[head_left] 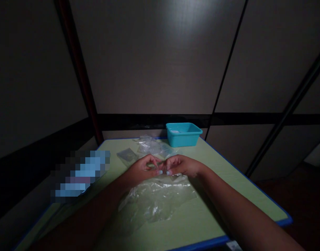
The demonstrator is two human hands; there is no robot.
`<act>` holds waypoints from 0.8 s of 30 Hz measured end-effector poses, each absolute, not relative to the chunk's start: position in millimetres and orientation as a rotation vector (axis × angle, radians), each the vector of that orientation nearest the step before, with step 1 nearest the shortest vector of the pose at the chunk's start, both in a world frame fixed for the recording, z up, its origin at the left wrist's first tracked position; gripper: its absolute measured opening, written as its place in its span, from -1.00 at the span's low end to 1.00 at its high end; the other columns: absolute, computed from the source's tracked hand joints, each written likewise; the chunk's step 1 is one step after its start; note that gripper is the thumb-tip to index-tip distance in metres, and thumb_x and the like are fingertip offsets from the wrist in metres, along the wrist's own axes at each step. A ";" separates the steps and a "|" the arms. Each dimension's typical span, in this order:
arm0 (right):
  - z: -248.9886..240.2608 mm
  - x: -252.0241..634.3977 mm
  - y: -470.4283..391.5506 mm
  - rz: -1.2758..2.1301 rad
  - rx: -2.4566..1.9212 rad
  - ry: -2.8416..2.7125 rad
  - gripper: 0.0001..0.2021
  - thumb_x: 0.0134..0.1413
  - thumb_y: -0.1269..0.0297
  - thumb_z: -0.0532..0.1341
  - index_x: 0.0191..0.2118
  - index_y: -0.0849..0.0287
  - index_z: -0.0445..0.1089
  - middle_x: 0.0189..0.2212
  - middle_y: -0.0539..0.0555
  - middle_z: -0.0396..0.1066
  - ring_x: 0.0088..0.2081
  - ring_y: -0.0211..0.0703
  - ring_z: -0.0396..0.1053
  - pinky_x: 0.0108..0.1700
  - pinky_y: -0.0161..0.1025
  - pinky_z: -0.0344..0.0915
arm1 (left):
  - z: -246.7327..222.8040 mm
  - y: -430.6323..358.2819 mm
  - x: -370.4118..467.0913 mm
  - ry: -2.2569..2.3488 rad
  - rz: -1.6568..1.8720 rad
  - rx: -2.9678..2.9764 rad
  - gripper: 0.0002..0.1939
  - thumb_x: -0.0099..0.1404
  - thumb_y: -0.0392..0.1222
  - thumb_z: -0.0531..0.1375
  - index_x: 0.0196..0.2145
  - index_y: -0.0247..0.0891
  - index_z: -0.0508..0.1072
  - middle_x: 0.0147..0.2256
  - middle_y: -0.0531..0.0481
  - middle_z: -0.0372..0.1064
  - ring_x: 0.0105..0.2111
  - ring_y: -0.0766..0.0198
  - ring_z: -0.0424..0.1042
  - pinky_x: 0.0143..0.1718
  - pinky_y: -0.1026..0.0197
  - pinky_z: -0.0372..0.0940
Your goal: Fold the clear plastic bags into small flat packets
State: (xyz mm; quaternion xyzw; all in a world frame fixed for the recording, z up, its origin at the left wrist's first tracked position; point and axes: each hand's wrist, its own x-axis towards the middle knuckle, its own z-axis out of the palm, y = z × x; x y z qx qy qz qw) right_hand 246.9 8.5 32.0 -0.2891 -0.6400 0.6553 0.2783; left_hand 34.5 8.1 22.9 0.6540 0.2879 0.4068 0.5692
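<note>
Both hands meet over the middle of the table, pinching the upper edge of a clear plastic bag (157, 198). My left hand (144, 168) is closed, thumb against fingers, on the bag's edge. Close beside it, my right hand (182, 165) is closed in the same way on that edge. The bag hangs and spreads toward me, wrinkled and shiny, over the green tabletop. Whether anything small sits between the fingertips, I cannot tell. Just beyond the hands lies a heap of crumpled clear plastic (150, 145), with a flat, greyish clear packet (127, 155) left of it.
A turquoise plastic basket (184, 139) stands at the table's far edge, something pale inside. A blurred-out, bluish object (83, 174) is at the left side. The green table (243, 195) has a blue rim; dark-framed panels (154, 69) rise right behind it.
</note>
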 end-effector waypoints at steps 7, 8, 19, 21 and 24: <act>27.8 249.8 11.6 1.746 -0.804 -1.734 -0.69 -0.33 0.18 0.39 -0.53 0.27 0.31 -0.51 -0.04 0.36 -0.46 -0.34 0.26 -0.38 -0.40 0.13 | 15.1 13.3 29.9 0.738 0.851 1.621 -0.78 -0.02 -0.20 0.31 -0.42 -0.25 0.35 -0.51 0.05 0.34 -0.50 0.34 0.31 -0.48 0.34 0.15; 26.7 250.9 13.2 1.725 -0.819 -1.732 -0.69 -0.33 0.17 0.38 -0.53 0.26 0.30 -0.53 -0.04 0.35 -0.46 -0.34 0.26 -0.39 -0.40 0.13 | 14.4 13.6 29.6 0.748 0.830 1.628 -0.78 0.00 -0.18 0.30 -0.40 -0.25 0.35 -0.53 0.07 0.33 -0.54 0.36 0.29 -0.53 0.35 0.12; 23.4 257.7 23.8 1.361 -1.106 -1.774 -0.65 -0.20 0.03 0.28 -0.54 0.22 0.22 -0.69 -0.10 0.26 -0.67 -0.42 0.11 -0.61 -0.43 -0.02 | 13.1 29.6 21.8 1.024 1.075 1.627 -0.82 -0.05 -0.13 0.28 -0.53 -0.28 0.40 -0.60 0.08 0.30 -0.59 0.34 0.25 -0.57 0.35 0.06; 19.9 259.0 27.1 1.334 -1.138 -1.742 -0.65 -0.20 0.03 0.27 -0.56 0.19 0.18 -0.73 -0.12 0.23 -0.69 -0.43 0.09 -0.64 -0.43 -0.05 | 11.5 32.5 19.6 1.074 1.112 1.641 -0.82 -0.06 -0.13 0.28 -0.58 -0.28 0.39 -0.61 0.08 0.29 -0.58 0.32 0.26 -0.55 0.34 0.07; 15.9 259.8 30.2 1.307 -1.170 -1.715 -0.67 -0.22 0.08 0.28 -0.56 0.19 0.17 -0.74 -0.12 0.22 -0.70 -0.42 0.12 -0.66 -0.44 -0.03 | 10.3 35.3 17.9 1.200 1.153 1.674 -0.80 -0.06 -0.11 0.25 -0.60 -0.27 0.34 -0.62 0.09 0.27 -0.56 0.30 0.26 -0.52 0.31 0.11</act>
